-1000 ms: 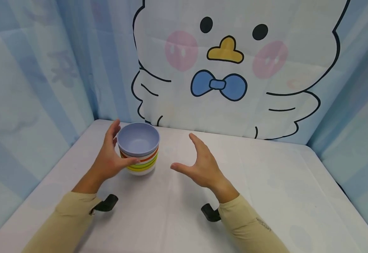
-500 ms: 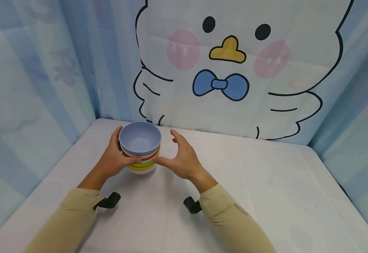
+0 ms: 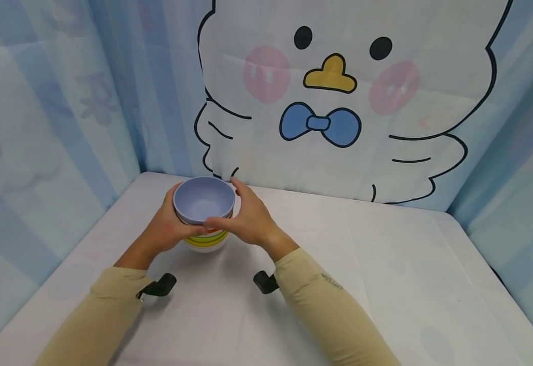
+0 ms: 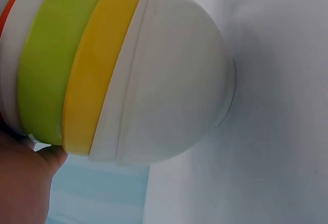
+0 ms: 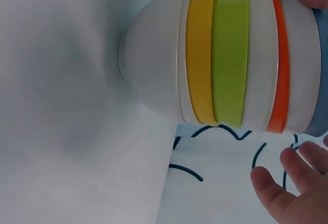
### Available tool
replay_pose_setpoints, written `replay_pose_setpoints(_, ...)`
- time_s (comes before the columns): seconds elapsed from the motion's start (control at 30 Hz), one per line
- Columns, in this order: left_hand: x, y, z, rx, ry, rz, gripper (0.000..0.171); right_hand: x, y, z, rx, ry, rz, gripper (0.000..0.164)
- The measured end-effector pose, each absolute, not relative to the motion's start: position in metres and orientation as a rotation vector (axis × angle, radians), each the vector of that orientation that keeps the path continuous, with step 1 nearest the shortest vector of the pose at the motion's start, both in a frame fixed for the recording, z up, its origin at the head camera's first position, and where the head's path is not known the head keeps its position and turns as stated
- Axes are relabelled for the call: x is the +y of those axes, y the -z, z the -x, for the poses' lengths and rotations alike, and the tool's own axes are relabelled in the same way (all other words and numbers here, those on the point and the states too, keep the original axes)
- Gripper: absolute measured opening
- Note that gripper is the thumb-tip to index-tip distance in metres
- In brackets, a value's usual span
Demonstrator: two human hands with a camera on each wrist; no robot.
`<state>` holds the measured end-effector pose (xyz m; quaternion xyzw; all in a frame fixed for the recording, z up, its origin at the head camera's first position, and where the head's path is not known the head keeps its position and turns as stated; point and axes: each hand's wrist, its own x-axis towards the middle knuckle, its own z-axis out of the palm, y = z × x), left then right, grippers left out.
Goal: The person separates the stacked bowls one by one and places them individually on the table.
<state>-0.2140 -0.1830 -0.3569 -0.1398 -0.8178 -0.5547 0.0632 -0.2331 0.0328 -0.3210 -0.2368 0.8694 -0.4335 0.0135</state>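
My left hand (image 3: pixel 168 226) is at the left side of the stack of bowls (image 3: pixel 204 213), my right hand (image 3: pixel 250 218) at its right, both thumbs across the front. The stack stands toward the back left corner of the table (image 3: pixel 413 264). Behind the table hangs the backdrop (image 3: pixel 330 165), with the left curtain (image 3: pixel 42 137) and right curtain (image 3: pixel 518 203) flanking it.
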Motion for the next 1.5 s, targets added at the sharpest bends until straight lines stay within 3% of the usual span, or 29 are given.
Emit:
replay_pose_setpoints(0.5,-0.187,0.361,0.218,-2.480,1.675,0.514,0.110,0.018,0.323,0.239,2.617,1.354,0.809,0.120)
replay_pose_setpoints(0.9,-0.188,0.357,0.215,-2.545,1.606,0.428,0.108,0.015,0.325,0.237,2.640,1.406,0.726,0.107)
replay_pose_setpoints(1.5,-0.187,0.358,0.212,-2.558,1.571,0.458,0.108,0.025,0.318,0.236,2.646,1.580,0.712,0.106)
